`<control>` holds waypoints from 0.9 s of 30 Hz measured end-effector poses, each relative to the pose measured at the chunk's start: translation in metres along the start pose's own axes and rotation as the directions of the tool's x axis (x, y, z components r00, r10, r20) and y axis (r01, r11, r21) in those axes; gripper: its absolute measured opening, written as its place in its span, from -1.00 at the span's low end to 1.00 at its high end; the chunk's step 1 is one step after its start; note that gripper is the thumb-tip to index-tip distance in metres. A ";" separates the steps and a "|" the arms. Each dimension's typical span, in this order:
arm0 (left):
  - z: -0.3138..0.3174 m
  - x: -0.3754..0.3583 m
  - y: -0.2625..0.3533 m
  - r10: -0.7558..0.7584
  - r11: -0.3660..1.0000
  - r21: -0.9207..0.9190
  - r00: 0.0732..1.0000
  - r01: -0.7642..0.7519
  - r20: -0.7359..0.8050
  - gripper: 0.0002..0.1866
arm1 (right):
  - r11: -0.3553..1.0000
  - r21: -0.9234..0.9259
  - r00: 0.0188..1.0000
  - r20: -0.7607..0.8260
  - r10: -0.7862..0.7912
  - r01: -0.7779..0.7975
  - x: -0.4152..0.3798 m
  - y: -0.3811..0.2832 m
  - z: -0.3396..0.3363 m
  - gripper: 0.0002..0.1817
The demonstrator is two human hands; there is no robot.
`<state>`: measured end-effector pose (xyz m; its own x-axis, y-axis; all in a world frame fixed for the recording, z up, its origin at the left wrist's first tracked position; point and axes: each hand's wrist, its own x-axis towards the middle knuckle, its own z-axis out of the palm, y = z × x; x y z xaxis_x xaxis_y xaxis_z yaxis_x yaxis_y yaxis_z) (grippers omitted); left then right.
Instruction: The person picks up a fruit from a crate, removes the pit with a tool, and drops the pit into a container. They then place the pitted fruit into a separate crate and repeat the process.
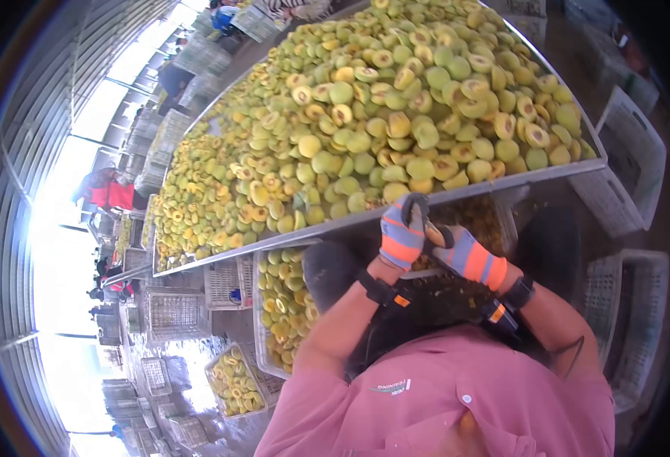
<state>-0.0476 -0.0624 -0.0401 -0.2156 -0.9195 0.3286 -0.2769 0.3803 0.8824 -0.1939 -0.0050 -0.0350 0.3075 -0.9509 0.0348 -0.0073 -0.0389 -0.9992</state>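
My left hand [403, 232], in a grey and orange glove, is closed just in front of the metal edge of a sorting table [495, 185]. Beside it my right hand [468, 257], gloved alike, has its fingers curled in, and the fingertips of both meet. Something small and dark brown shows between them; I cannot tell what it is. Over the table spreads a big heap of yellow-green peach halves [396, 126], several showing brown centres. Below my hands, between my knees, lie brown and yellow bits [457, 293], partly hidden by my arms.
At my left knee a white crate [259, 320] holds peach halves; another filled crate [211, 375] stands on the wet floor. Plastic crates [630, 320] stand at my right. Stacked crates [169, 141] and a person in red [114, 194] appear at far left.
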 end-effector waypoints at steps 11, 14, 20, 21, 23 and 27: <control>-0.032 0.006 0.051 -0.002 0.973 -0.203 0.880 0.111 0.474 -0.69 | 0.979 0.114 0.943 0.309 0.126 -0.169 -0.019 -0.045 -0.021 -0.67; -0.025 0.006 0.056 -0.049 0.944 -0.271 0.894 0.187 0.446 -0.70 | 0.812 0.312 0.834 0.434 0.339 -0.493 -0.023 -0.030 -0.019 -0.65; 0.003 0.009 0.023 0.378 0.882 0.255 0.918 -0.396 0.120 -0.73 | 0.295 0.769 0.807 0.590 0.013 -0.567 -0.027 0.009 -0.027 -0.84; 0.004 0.008 0.022 0.126 0.989 -0.080 0.991 -0.122 0.044 -0.69 | 0.463 0.725 0.838 0.540 0.077 -0.510 -0.025 -0.002 -0.032 -0.82; 0.003 0.000 0.020 -0.402 0.630 -0.665 0.901 0.402 0.164 -0.60 | 0.891 0.330 0.931 0.296 0.215 -0.311 -0.020 0.002 -0.038 -0.77; -0.018 -0.012 0.002 -0.237 0.872 -0.419 0.968 0.251 0.088 -0.76 | 0.802 -0.546 0.963 -0.234 0.130 -0.241 -0.018 0.016 -0.031 -0.60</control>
<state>-0.0285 -0.0522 -0.0360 -0.2255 -0.9710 0.0796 0.0966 0.0590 0.9936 -0.2287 0.0024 -0.0512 0.0725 -0.9931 -0.0920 -0.5994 0.0303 -0.7999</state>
